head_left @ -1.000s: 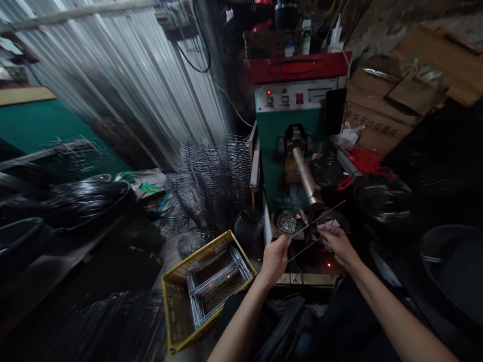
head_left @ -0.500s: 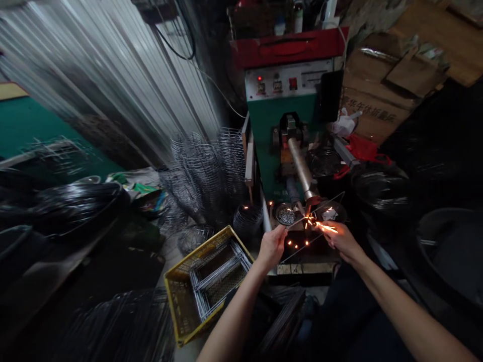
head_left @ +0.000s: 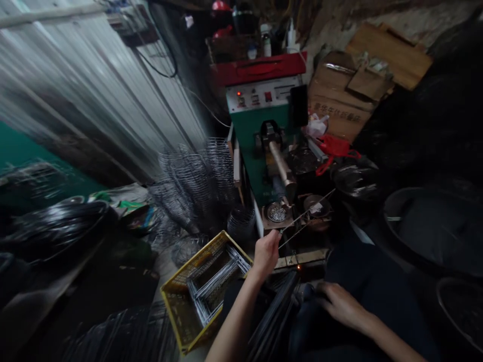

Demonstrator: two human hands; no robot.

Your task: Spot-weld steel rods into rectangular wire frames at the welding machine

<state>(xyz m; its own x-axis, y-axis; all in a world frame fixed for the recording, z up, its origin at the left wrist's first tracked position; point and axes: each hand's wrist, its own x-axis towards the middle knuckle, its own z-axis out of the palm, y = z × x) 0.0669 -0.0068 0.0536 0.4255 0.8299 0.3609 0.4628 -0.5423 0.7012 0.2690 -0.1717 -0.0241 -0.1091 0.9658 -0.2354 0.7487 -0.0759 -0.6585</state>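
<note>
My left hand [head_left: 267,251] is closed around one end of a thin bent metal wire [head_left: 325,196], which slants up to the right in front of the green spot welder [head_left: 247,130]. Just beyond the wire is the welder's round metal arm [head_left: 279,160]. Under that arm sits a dish of small metal bits [head_left: 277,213], with a second dish [head_left: 316,205] to its right. Low over my lap is my right hand [head_left: 339,302], close to a bundle of long dark wire rods [head_left: 277,306]. Motion blurs its fingers, and whether they hold anything is unclear.
A yellow plastic crate [head_left: 170,309] with wire frames [head_left: 217,282] stands left of my forearm. Stacked wire coils or baskets [head_left: 184,178] lean behind it. Cardboard [head_left: 332,108], a red bag [head_left: 334,146] and dark tubs [head_left: 394,201] are on the right.
The bright sparks at the welder tip have gone, leaving one small glowing spot lower down. My right hand has drawn back from the welder to my lap. My left hand still holds the wire.
</note>
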